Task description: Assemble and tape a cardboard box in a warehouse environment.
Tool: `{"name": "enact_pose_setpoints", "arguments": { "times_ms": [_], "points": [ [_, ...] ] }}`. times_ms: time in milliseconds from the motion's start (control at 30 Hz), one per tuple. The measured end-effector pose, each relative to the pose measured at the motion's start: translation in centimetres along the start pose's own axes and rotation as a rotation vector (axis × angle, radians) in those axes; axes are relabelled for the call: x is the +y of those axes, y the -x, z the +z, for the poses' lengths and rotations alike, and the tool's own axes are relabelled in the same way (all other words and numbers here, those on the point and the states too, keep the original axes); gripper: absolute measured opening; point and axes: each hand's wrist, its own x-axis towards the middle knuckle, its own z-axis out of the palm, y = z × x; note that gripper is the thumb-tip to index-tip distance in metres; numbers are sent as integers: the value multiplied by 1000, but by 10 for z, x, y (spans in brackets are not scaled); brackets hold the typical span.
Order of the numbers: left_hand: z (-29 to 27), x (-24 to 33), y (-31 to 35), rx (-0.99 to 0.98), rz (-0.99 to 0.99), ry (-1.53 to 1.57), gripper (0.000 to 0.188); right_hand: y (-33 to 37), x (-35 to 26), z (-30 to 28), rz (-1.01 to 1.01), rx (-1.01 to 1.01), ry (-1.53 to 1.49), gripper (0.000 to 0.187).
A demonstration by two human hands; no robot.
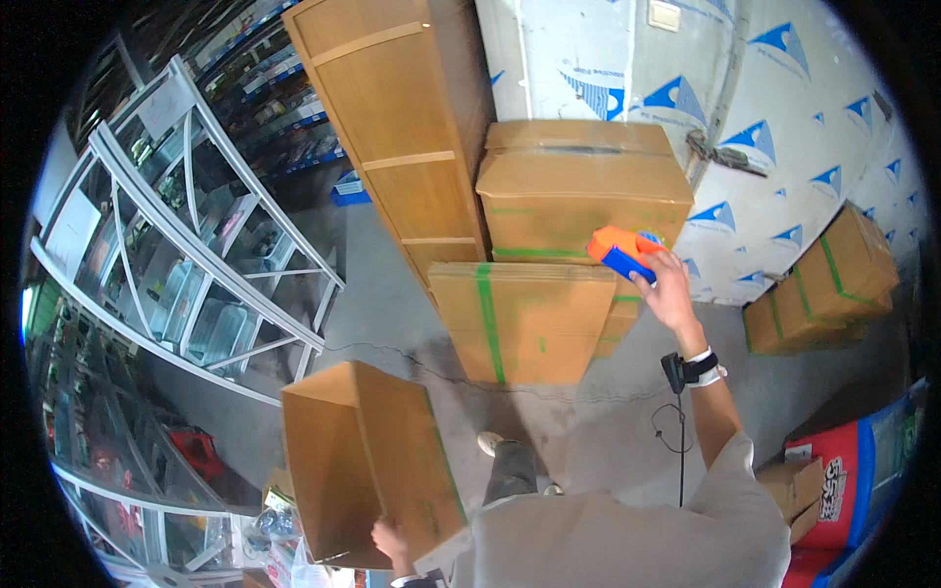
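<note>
My right hand point(668, 291) is stretched forward, closed around an orange and blue tape dispenser point(619, 253). Part of a roll shows at its far side. The dispenser is in front of a large closed cardboard box point(578, 186); whether they touch I cannot tell. Low at the left, my left hand point(390, 539) grips the near edge of an open cardboard box point(402, 441). That box stands tilted, its inside visible and a strip of green tape along its right edge.
Flattened cartons point(529, 318) bound with green tape lean before the large box. A tall wooden cabinet point(392, 108) stands behind them. Metal shelving point(211, 216) fills the left. More taped boxes point(823, 284) lie by the right wall, with a red and blue bag point(848, 480) nearer.
</note>
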Motion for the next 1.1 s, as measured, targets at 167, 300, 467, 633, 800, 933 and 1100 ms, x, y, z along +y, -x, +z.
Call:
{"name": "enact_pose_setpoints", "arguments": {
  "times_ms": [167,300,467,633,800,933,1100],
  "points": [
    [35,43,31,-223,-110,-103,38,-117,25,51,-32,72,6,34],
    [13,104,40,-426,-179,-138,42,-200,64,85,36,30,174,37],
    [69,71,61,-414,-55,-71,38,-235,98,136,119,-221,460,57],
    [26,139,55,-494,-159,4,22,-215,67,118,-226,142,304,62],
    [22,164,68,-486,-159,37,17,-142,-70,257,181,-1356,-870,52],
    [15,194,107,-435,-187,-8,21,-52,-185,330,-394,-1509,-313,93],
    [12,221,163,-413,-150,-9,36,26,-171,468,-300,-1704,-465,83]
  ]
}}
